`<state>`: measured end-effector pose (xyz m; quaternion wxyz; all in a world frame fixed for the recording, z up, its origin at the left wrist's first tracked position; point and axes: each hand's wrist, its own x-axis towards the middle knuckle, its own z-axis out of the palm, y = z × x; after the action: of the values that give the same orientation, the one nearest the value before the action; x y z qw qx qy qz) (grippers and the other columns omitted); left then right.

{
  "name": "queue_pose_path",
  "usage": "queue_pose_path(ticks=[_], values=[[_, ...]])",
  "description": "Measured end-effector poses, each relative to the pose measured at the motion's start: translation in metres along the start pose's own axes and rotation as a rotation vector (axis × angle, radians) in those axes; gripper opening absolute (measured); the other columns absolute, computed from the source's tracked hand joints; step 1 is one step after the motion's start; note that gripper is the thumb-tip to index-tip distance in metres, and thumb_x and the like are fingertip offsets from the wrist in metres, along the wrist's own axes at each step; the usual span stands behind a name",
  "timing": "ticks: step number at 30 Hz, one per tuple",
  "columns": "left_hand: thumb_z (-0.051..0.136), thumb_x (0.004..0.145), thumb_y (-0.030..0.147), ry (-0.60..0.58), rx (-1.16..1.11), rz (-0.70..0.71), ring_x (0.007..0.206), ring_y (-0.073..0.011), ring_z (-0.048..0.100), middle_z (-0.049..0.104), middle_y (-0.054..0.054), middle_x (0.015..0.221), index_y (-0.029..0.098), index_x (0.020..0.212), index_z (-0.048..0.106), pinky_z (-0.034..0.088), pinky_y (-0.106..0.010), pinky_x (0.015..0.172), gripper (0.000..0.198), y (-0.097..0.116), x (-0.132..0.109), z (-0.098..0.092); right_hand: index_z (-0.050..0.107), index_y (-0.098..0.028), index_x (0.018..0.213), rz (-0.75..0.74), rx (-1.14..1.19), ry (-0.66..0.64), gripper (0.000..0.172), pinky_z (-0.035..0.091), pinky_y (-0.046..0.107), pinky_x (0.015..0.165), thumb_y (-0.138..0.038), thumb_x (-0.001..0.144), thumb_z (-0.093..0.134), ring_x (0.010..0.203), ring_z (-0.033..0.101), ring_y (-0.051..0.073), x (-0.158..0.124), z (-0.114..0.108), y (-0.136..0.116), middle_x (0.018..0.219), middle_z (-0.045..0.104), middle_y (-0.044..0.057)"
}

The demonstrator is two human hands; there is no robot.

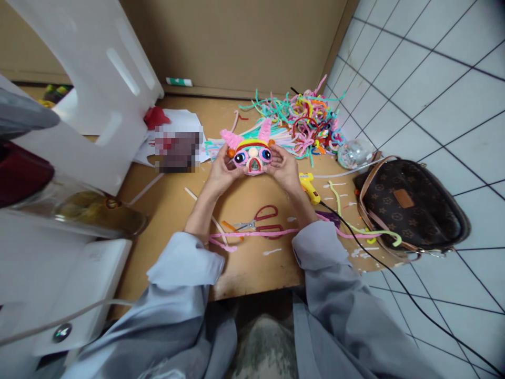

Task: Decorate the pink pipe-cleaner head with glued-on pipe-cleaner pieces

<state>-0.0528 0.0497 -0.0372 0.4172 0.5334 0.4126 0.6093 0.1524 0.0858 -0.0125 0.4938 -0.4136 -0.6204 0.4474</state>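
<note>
Between my two hands is a pipe-cleaner animal head (253,152) with pink ears, big blue eyes, a yellow and red band and orange balls at the sides. My left hand (223,171) grips its left edge, and my right hand (284,167) grips the right edge. It is held up over the table, facing me. Below it, red-handled scissors (260,225) lie on the wood with a long pink pipe cleaner (252,233) across them. A yellow glue gun (310,188) rests just right of my right wrist.
A heap of coloured pipe cleaners (303,118) lies at the back right, near a clear round container (355,153). A brown handbag (414,202) sits on the right against the tiled wall. The glue gun's black cord (366,250) trails right. White furniture (98,79) and a jar (98,213) stand left.
</note>
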Motion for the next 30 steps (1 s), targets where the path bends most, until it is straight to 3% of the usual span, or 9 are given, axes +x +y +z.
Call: queue_pose_path(ticks=[12,22,30], values=[[0.094,0.057,0.052,0.000,0.011,0.000,0.129,-0.0346,0.062,0.058,-0.018,0.145,0.020,0.149,0.041,0.055,-0.046,0.106,0.111,-0.003,0.002,0.002,0.061,-0.019,0.135,-0.035,-0.060,-0.035,0.084,0.059,0.050,0.102,-0.035,0.058,0.091,0.124,0.065,0.033,0.005,-0.001,0.008,0.126,0.069,0.013],[0.093,0.058,0.053,0.013,0.021,0.016,0.129,-0.0348,0.062,0.058,-0.020,0.144,0.021,0.150,0.039,0.056,-0.047,0.105,0.112,-0.005,0.002,0.004,0.063,-0.020,0.134,-0.004,-0.035,0.013,0.088,0.057,0.053,0.104,-0.022,0.051,0.092,0.117,0.067,0.032,0.005,-0.001,0.010,0.121,0.071,0.011],[0.093,0.059,0.053,-0.009,0.048,0.007,0.123,-0.0324,0.066,0.061,-0.020,0.140,0.020,0.152,0.037,0.056,-0.048,0.105,0.113,-0.001,0.002,0.003,0.061,-0.020,0.136,0.028,-0.023,0.016,0.090,0.058,0.053,0.104,-0.023,0.052,0.092,0.117,0.067,0.030,0.003,0.000,0.008,0.129,0.067,0.013]])
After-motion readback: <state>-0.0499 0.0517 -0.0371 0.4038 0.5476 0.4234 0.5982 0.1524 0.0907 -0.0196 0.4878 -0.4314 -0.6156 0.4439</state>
